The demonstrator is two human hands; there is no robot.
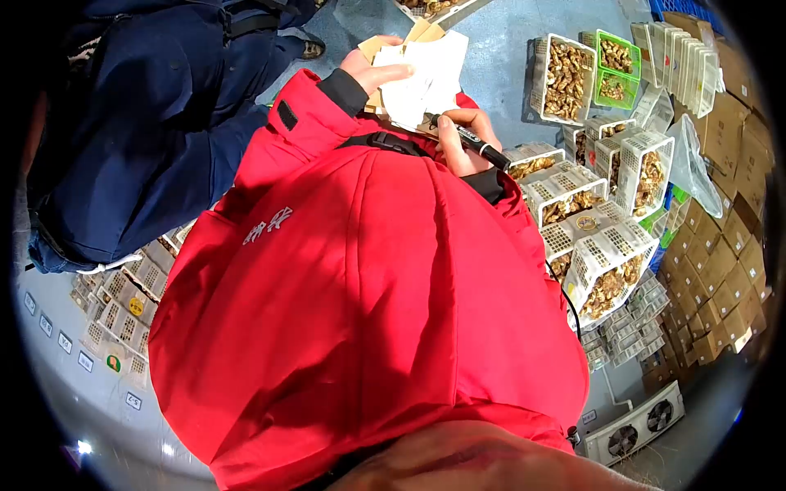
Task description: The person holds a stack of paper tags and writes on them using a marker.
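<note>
My left hand [370,75] is closed on a stack of white paper slips [424,74], its thumb lying over their edge. Tan cardboard pieces [426,33] stick out behind the slips in the same grip. A black marker pen [475,142] is held in my right hand [460,154], close to the lower right of the papers. The pen slants with its tip end towards the slips; whether it touches them I cannot tell. Both hands are in front of my red jacket [368,270].
A person in dark blue clothing [155,123] stands close on my left. To the right are white plastic crates [565,114] and a green crate [618,102] holding what look like mushrooms. Cardboard boxes [712,270], a clear plastic bag [694,168] and a fan unit [634,427] lie beyond.
</note>
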